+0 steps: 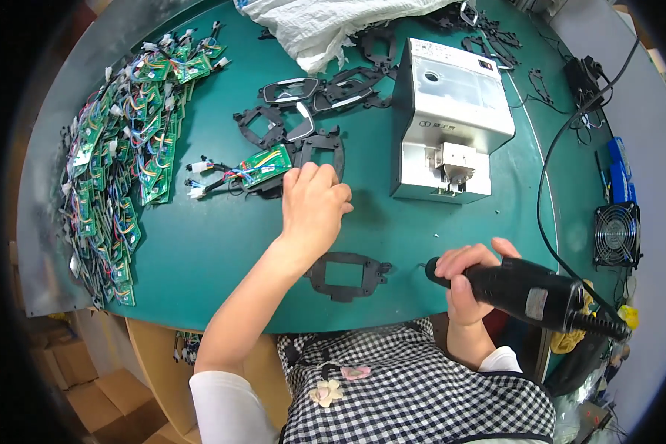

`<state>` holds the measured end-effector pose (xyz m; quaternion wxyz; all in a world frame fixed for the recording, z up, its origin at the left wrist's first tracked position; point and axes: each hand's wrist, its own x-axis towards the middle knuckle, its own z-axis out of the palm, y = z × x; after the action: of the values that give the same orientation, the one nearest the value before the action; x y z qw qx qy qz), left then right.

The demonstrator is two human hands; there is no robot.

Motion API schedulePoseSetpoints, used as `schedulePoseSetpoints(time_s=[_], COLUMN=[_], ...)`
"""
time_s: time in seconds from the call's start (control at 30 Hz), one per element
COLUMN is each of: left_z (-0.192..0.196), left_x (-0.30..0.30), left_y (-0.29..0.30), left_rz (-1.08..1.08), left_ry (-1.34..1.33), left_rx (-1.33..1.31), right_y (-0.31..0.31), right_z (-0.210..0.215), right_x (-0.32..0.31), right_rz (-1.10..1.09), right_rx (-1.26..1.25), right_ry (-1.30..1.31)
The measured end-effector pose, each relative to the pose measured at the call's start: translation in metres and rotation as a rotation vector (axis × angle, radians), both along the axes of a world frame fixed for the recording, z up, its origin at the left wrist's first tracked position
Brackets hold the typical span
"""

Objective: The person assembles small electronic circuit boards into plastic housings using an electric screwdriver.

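Left hand (314, 203) spread, fingertips on circuit board (266, 164) lying lengthwise toward table's (222, 251) left edge; right hand (467, 277) clamped on black electric screwdriver (529, 291), well apart near front edge.

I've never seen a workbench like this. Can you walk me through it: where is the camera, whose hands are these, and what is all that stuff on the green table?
The camera sits on the worker's head and looks down, so the edges bend. Both hands are that person's own. The left hand reaches onto the green table, touching a small green circuit board with wires beside a black plastic frame. The right hand grips a black electric screwdriver with a cable. Another black frame lies near the table's front edge. At the left is a big pile of circuit boards; behind the hands stands a grey metal box machine. A white sack lies at the back, and a small fan at the right.
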<state>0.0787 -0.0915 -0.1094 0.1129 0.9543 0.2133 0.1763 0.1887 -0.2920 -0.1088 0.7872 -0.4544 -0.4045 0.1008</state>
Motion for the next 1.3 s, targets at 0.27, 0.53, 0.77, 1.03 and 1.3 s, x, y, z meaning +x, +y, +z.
schedulePoseSetpoints(time_s=[0.27,0.53,0.77,1.03,1.3], left_z=[0.010,-0.003,-0.005,0.003,0.036], left_x=[-0.011,-0.081,-0.112,-0.144,-0.176], left_y=[-0.001,-0.057,-0.065,-0.050,0.047], left_rz=[0.045,-0.157,-0.216,0.055,0.037], left_ry=[0.009,-1.135,-1.180,-0.968,-0.522], left_rx=[-0.114,-2.016,-1.954,-1.282,-0.713], right_y=[0.008,0.053,0.073,0.094,0.110], right_z=[0.010,0.075,0.081,0.079,0.077], right_x=[0.003,-0.037,-0.090,-0.121,-0.109], right_rz=[0.022,0.338,0.424,0.388,0.323], right_rx=[-0.020,0.342,0.325,0.217,0.317], right_ry=[0.133,0.369,0.292,0.275,0.476])
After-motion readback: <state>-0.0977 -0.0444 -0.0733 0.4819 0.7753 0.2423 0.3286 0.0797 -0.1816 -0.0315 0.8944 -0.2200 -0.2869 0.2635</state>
